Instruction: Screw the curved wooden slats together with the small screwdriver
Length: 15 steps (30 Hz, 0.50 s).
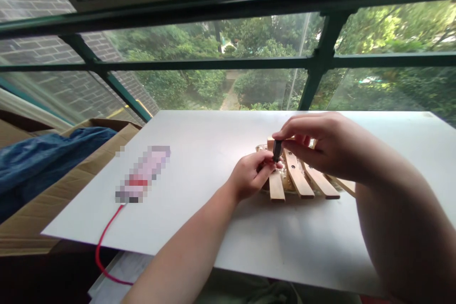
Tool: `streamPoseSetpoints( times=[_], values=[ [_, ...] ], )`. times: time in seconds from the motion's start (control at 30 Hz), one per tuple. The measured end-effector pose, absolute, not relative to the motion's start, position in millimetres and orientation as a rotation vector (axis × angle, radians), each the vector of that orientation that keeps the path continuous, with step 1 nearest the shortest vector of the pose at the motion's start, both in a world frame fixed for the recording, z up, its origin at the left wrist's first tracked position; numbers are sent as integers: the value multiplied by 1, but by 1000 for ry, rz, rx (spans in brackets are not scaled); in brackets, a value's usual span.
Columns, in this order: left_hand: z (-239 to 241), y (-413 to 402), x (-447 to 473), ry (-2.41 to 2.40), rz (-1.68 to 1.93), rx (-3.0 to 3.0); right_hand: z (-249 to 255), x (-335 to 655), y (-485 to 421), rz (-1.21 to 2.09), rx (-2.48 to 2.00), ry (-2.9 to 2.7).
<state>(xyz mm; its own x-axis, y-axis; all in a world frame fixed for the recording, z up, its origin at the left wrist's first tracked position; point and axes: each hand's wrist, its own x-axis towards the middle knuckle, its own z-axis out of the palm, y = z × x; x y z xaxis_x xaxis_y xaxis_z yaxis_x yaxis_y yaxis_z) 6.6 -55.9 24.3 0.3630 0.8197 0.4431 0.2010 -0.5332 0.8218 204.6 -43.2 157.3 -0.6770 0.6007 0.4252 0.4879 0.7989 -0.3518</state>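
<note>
A fan of several flat wooden slats lies on a clear plastic wrapper on the white board. My right hand is over the slats' far ends, fingers pinched on a small dark cylindrical object held upright. My left hand rests at the left end of the slats, fingers curled against the leftmost slat right under that dark object. What the left fingers pinch is hidden.
A pixelated pinkish object lies on the board's left part, with a red cord trailing off the front edge. A cardboard box holding blue cloth sits left. Green-framed windows rise behind the board.
</note>
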Motion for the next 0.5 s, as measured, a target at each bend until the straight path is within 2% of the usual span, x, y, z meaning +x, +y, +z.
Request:
streamPoseSetpoints(
  times=[0.5],
  values=[
    [24,-58,10,890,1301,1904,148,197,-42,355,-936,-2273]
  ],
)
